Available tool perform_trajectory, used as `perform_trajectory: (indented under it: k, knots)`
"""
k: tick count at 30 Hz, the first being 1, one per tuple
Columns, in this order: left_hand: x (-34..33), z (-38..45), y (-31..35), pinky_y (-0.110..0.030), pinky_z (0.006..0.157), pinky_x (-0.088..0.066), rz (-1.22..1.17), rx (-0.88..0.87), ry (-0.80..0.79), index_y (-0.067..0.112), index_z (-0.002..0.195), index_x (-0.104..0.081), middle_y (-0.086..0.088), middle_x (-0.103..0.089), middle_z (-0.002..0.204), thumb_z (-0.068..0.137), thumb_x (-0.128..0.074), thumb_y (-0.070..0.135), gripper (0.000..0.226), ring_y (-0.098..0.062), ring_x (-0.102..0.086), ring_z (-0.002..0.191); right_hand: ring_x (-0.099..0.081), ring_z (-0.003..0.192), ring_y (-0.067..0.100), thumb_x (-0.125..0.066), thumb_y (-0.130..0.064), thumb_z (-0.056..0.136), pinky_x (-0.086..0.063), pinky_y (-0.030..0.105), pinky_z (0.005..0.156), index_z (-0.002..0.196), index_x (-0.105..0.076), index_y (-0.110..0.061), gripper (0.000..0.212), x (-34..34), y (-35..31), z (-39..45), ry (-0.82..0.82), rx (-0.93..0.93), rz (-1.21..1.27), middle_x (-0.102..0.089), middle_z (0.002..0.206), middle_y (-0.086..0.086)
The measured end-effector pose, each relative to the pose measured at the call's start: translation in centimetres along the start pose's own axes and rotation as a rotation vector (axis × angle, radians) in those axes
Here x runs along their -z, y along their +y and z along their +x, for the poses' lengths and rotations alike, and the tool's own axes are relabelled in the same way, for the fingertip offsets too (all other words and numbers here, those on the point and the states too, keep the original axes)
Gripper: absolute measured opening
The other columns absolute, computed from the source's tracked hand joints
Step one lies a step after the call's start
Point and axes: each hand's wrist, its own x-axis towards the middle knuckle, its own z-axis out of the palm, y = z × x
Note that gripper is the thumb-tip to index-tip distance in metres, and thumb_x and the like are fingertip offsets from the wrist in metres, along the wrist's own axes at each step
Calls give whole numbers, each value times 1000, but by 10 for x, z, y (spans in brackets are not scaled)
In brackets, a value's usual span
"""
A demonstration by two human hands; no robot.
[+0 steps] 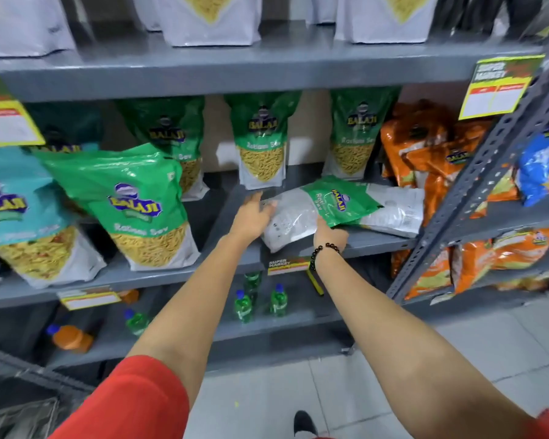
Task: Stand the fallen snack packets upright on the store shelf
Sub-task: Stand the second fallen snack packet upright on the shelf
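On the middle shelf [235, 201], a bare strip of grey board runs from the front edge back between the big upright green packet [133, 204] on the left and the fallen packets [327, 210] on the right; both forearms reach in through it. Behind, three standing green packets [262, 141] line the back, with open gaps between them showing the pale wall. The shelf above [235, 71] caps the opening from overhead. To the right, orange packets [425, 147] crowd against the slanted grey upright [476, 179], closing that side. A second fallen packet [393, 210] lies under the first, filling the shelf up to the orange ones.
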Motion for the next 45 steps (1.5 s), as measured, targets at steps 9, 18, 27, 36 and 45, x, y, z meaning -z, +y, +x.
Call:
perform_trajectory:
  k: [9, 18, 27, 36, 45]
  knots:
    - [-22, 51, -7, -42, 99, -37, 320, 135, -60, 19, 130, -45, -12, -45, 142, 97, -21, 47, 50, -34, -43, 127, -57, 115, 34, -73, -34, 77, -50, 43, 98, 129, -44, 0, 69, -5, -13, 60, -260, -254, 327, -55, 130, 18]
    - [-19, 41, -31, -42, 89, -42, 83, 243, 351, 6, 115, -53, -22, -58, 123, 97, -20, 48, 56, -38, -54, 112, -33, 47, 8, -66, 5, 72, -25, 16, 49, 63, -44, -18, 33, -34, -60, 45, -529, 132, 383, -36, 57, -5]
    - [5, 65, -21, -35, 103, -40, -913, 445, 299, 10, 133, -47, -10, -52, 138, 91, -24, 60, 68, -27, -50, 124, -50, 75, 20, -76, -35, 73, -37, 26, 64, 87, -44, -11, 42, -44, -44, 35, -192, 376, -123, -51, 77, 0]
    - [4, 42, -33, -31, 64, -48, -775, 483, 527, 1, 82, -68, -9, -72, 60, 96, -17, 53, 74, -18, -65, 50, -46, 129, 29, -63, -23, 77, -40, 36, 107, 140, -34, -12, 71, -46, -15, 14, -624, 470, -440, -48, 140, 14]
    - [-9, 39, -11, -38, 72, -55, -789, 455, 403, 4, 103, -61, -18, -68, 100, 94, -23, 54, 64, -27, -65, 74, -52, 111, 32, -87, -41, 52, -47, 39, 90, 120, -44, -2, 89, -51, -16, 5, -363, 627, -383, -53, 118, 17]
